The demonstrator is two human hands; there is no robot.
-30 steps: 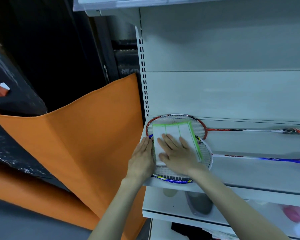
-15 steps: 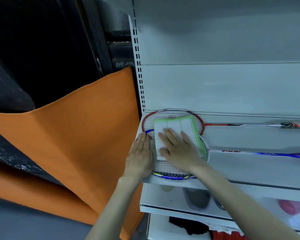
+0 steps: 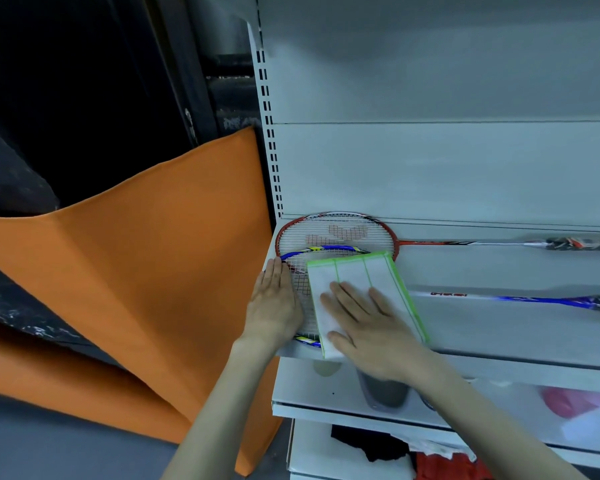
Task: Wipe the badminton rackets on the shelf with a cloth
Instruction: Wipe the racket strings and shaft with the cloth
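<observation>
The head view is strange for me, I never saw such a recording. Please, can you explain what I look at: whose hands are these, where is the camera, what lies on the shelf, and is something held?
There is no machine here. A person wears one camera on the head, looking forward and down, so you see their own two arms.

On the white shelf lie two badminton rackets with overlapping heads: a red racket at the back and a blue racket in front, handles pointing right.

The right hand lies flat, pressing a white cloth with green edges onto the blue racket's strings. The left hand rests flat at the racket head's left edge. Neither hand grips anything.

An orange sheet hangs beside the shelf.
</observation>
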